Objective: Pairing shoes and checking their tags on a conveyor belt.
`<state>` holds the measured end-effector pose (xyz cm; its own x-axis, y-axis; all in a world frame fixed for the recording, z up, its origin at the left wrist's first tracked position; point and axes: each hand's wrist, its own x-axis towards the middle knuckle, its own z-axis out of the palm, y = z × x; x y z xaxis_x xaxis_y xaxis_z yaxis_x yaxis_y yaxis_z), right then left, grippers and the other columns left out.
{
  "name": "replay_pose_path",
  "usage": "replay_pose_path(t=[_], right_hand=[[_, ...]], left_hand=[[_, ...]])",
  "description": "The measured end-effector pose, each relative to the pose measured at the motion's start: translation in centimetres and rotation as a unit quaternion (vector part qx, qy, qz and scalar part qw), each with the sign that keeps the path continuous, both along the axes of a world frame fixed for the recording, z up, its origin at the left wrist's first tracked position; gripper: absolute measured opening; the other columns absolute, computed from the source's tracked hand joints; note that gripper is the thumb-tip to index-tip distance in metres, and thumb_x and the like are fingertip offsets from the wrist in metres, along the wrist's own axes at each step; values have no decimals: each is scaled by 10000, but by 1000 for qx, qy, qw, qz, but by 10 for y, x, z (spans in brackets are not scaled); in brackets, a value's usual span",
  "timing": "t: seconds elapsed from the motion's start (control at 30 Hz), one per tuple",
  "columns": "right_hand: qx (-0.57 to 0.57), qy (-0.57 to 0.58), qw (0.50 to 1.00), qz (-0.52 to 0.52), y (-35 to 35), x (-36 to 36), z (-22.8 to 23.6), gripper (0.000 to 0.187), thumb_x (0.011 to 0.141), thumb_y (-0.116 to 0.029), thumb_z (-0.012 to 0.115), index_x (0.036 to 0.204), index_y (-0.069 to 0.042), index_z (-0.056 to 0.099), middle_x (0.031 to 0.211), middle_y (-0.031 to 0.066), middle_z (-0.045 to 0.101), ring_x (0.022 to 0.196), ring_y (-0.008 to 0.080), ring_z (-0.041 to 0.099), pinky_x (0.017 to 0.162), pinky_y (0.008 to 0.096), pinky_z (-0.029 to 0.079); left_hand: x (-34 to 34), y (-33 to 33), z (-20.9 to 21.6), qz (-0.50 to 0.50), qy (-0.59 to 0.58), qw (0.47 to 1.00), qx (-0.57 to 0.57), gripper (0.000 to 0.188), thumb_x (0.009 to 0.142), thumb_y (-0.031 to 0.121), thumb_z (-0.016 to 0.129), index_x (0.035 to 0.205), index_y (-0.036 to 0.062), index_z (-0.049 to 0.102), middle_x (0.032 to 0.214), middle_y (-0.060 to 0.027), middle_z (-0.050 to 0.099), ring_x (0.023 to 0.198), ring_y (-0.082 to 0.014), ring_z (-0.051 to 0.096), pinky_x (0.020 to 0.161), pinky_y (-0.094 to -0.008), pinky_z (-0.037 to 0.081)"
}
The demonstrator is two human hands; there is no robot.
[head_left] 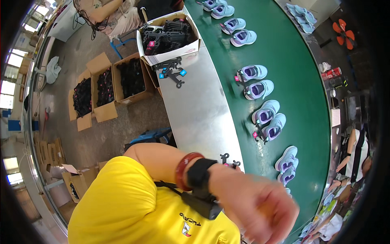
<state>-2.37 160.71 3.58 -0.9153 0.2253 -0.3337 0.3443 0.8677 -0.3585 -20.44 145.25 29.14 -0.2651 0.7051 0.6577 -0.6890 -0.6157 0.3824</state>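
Note:
My left hand (260, 209) reaches across the near part of the green belt (227, 81), fingers curled in and slightly blurred. Whatever they hold, if anything, is hidden. A red bangle and a black wrist-worn device sit on that wrist. My right hand is out of sight. Just beyond the left hand lies a pair of light blue sneakers (287, 164) with purple lining. Farther up the belt, one pair (272, 122) has a black plastic shoe hanger (260, 134) with a pink tag, and another pair (256, 81) carries one too. Small black hangers (225, 157) lie beside my wrist.
A metal ledge (199, 110) runs left of the belt. On it stand a white box (168, 55) full of black hangers and some loose hangers (174, 75). Open cartons (107, 91) of hangers stand on the floor. Other people (353, 154) work across the belt.

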Motion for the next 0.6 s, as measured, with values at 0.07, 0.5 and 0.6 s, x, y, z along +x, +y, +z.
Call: replay_pose_path(t=[0.07,0.5,0.6], right_hand=[[-160,65,982,-80,-7,1,-3,549,744,-154,736,1222,-23,500,1074,176,555,1024,329,520,860,435,415],[-60,47,986,-147,-18,-14,5,432,654,-138,764,1026,-40,567,926,143,583,901,337,539,797,423,419],[-76,44,985,-149,-9,-9,8,328,685,-146,728,955,-45,571,922,140,572,929,325,528,793,419,415]], left_hand=[[-6,18,-13,-115,-80,969,-202,148,895,166,592,906,19,597,815,-45,618,749,-94,558,679,-254,460],[-74,127,-196,262,505,634,-523,118,835,79,592,936,47,642,818,-78,623,731,-234,600,659,-348,485],[-54,167,-204,267,604,622,-420,207,815,60,573,1013,81,629,982,-95,608,850,-309,615,712,-410,494]])
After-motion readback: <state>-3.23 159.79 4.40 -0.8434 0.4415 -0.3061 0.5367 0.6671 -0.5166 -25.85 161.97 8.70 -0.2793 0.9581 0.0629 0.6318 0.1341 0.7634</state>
